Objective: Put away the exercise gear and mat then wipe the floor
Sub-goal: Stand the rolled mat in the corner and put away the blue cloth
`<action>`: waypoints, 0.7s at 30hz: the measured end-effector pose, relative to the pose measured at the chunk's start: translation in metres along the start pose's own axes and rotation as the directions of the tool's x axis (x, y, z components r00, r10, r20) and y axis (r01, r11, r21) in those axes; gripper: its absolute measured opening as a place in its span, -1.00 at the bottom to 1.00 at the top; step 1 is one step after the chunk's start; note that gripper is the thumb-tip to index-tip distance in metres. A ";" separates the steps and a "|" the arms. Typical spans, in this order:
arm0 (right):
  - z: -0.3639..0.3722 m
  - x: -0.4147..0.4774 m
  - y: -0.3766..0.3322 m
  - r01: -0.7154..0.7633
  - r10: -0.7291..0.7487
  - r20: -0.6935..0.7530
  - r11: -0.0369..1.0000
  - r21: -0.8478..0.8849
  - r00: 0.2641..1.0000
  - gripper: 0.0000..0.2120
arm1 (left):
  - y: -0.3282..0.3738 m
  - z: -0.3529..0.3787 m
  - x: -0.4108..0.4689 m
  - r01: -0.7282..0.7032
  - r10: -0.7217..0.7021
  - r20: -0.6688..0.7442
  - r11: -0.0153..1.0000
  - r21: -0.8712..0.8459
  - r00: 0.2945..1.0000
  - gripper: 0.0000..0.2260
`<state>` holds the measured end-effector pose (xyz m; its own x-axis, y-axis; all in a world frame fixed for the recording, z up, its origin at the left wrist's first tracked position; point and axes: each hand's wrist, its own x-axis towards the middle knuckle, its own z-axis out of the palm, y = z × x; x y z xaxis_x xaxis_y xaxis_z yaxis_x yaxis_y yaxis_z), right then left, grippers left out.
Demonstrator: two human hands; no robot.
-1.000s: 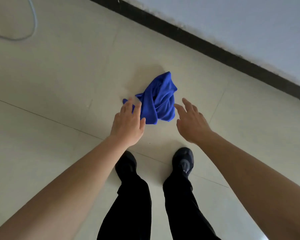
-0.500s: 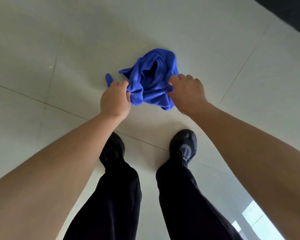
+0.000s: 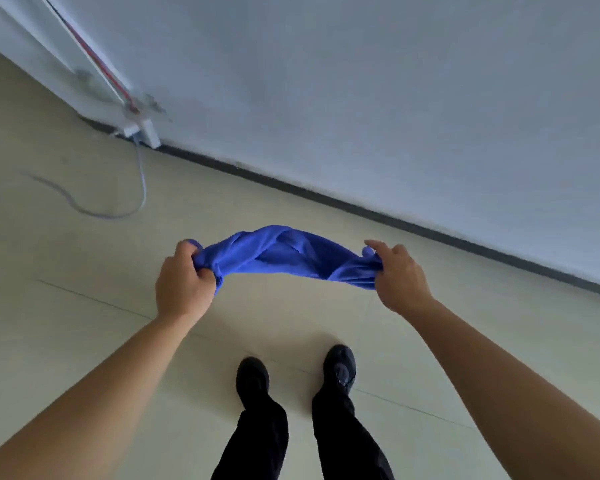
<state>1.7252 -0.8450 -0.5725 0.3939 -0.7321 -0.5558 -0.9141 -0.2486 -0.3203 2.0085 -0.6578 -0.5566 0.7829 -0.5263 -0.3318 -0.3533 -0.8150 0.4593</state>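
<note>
- Left hand (image 3: 182, 284) grips 1 end of the blue cloth (image 3: 284, 254).
- Right hand (image 3: 400, 277) pinches the other end.
- Cloth hangs stretched above the tiled floor (image 3: 84, 323).

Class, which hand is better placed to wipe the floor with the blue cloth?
Probably the left hand: its fist wraps a bunched end of the blue fabric cloth; the right hand only pinches a corner.

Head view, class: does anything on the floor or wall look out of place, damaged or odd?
Yes. A loose cable snakes across the floor from a white box at the upper left, and the wall around it looks smeared. The cloth between the left hand and right hand is only twisted.
</note>
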 end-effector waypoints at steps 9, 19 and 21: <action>-0.199 -0.152 -0.058 -0.100 0.073 -0.302 0.992 -0.077 0.951 -0.65 | 0.173 -0.189 -0.078 -0.466 0.477 0.003 0.858 0.218 0.879 -0.57; -0.332 -0.345 -0.055 -0.033 0.161 -0.712 0.981 0.190 0.683 -0.73 | 0.277 -0.236 -0.173 -0.680 0.574 0.369 0.569 0.462 0.731 -0.49; -0.351 -0.387 -0.041 0.003 0.202 -0.769 0.967 0.255 0.607 -0.78 | 0.308 -0.227 -0.208 -0.757 0.682 0.333 0.554 0.347 0.651 -0.41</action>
<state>1.5768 -0.7740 -0.0747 -0.0193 -0.9819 0.1882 -0.8582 -0.0803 -0.5071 1.8534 -0.7446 -0.1588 0.0982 -0.9792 -0.1777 -0.9659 -0.1368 0.2197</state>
